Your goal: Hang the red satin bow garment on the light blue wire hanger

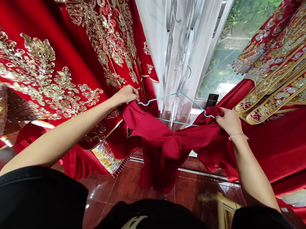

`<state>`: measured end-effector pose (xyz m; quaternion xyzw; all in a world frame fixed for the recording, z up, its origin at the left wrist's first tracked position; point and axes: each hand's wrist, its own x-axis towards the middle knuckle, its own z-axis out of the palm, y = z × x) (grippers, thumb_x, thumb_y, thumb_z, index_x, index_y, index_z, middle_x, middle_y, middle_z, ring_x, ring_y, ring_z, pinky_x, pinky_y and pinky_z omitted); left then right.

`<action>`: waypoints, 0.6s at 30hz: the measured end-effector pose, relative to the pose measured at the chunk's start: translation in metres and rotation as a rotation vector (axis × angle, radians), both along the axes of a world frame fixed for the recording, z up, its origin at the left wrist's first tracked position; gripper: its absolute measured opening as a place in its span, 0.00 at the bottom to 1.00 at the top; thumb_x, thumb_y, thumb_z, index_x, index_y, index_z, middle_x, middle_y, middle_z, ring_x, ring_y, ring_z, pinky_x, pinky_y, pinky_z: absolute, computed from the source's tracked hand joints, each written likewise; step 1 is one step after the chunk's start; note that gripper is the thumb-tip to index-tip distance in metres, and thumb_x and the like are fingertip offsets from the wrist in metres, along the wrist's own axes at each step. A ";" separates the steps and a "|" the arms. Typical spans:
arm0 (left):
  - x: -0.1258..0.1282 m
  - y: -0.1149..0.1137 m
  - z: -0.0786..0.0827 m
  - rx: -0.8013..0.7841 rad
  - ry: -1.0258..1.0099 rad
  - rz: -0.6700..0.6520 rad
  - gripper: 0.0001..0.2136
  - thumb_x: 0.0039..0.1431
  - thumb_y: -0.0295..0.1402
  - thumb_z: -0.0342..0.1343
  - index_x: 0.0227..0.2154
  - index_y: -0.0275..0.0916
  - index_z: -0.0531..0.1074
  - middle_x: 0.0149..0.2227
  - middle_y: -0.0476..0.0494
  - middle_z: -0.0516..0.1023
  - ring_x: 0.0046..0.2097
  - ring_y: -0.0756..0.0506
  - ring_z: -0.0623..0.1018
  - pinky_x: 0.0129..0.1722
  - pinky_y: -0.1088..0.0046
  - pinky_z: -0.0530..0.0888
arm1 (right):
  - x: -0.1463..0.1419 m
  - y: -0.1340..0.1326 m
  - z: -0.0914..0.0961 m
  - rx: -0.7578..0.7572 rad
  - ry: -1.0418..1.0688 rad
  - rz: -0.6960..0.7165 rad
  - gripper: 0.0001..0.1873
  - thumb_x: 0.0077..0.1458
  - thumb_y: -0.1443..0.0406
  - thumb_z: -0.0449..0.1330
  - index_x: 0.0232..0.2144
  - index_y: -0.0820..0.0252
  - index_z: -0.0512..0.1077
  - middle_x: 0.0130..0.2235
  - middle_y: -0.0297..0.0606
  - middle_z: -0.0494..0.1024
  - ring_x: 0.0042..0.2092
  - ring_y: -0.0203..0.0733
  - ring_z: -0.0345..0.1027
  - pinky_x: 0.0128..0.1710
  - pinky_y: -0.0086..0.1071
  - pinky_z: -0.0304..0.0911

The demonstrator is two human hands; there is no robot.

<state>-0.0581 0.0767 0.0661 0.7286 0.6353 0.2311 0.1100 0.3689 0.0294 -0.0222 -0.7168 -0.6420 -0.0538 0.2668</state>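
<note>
two pinches of red satin cloth (160,145) around the ends of a pale blue wire hanger (180,107): left hand (127,94) at one end, right hand (228,121) at the other; cloth sagging between them above tile floor (116,189), beside gold-embroidered red gowns (62,64).

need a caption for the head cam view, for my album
Left hand and right hand hold a red garment over a blue hanger.
</note>
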 end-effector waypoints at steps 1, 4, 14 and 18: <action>-0.006 0.000 -0.005 -0.030 -0.035 0.039 0.06 0.44 0.23 0.54 0.22 0.35 0.76 0.26 0.43 0.81 0.31 0.43 0.79 0.35 0.69 0.75 | 0.003 0.000 -0.003 0.017 0.049 0.014 0.17 0.50 0.65 0.56 0.39 0.59 0.81 0.31 0.45 0.80 0.36 0.50 0.72 0.39 0.37 0.62; -0.023 -0.010 -0.023 0.001 -0.057 0.126 0.06 0.45 0.25 0.54 0.26 0.37 0.75 0.33 0.42 0.84 0.36 0.43 0.80 0.41 0.69 0.75 | 0.012 -0.001 -0.014 0.055 0.295 0.016 0.14 0.44 0.65 0.56 0.31 0.60 0.79 0.25 0.38 0.75 0.32 0.46 0.67 0.38 0.36 0.62; -0.038 -0.062 -0.125 -0.071 -0.235 0.198 0.12 0.43 0.30 0.45 0.27 0.38 0.73 0.32 0.43 0.81 0.36 0.44 0.77 0.43 0.70 0.74 | -0.009 -0.037 -0.090 0.255 1.207 -0.057 0.09 0.29 0.62 0.54 0.21 0.55 0.61 0.21 0.25 0.60 0.26 0.33 0.51 0.27 0.28 0.51; -0.030 -0.097 -0.180 -0.196 -0.212 0.172 0.09 0.45 0.29 0.46 0.17 0.41 0.69 0.36 0.42 0.80 0.41 0.43 0.78 0.49 0.68 0.74 | -0.035 -0.075 -0.128 0.180 1.241 -0.065 0.09 0.30 0.62 0.57 0.20 0.55 0.61 0.21 0.25 0.60 0.26 0.33 0.50 0.26 0.28 0.50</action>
